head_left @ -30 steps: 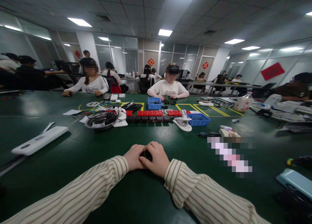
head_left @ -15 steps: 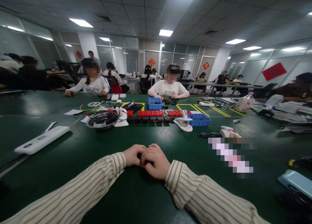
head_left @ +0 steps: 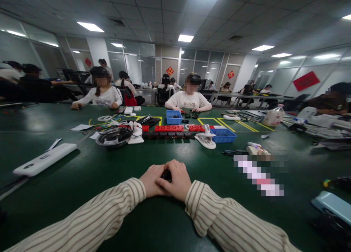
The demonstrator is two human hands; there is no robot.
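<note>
My left hand and my right hand rest together on the green table, both closed around a small black object that shows only between the fingers. What the object is cannot be made out. Both sleeves are striped beige. Rows of red and black parts lie further out at the table's middle.
A white power strip lies at the left. A round tray with cables, white clamps and blue bins sit mid-table. A pale blue case lies at the right. Other people sit across the table and at both sides.
My hands have shifted slightly against each other around the black object; it shows a little more between the fingers than half a second ago. The view has barely moved.
</note>
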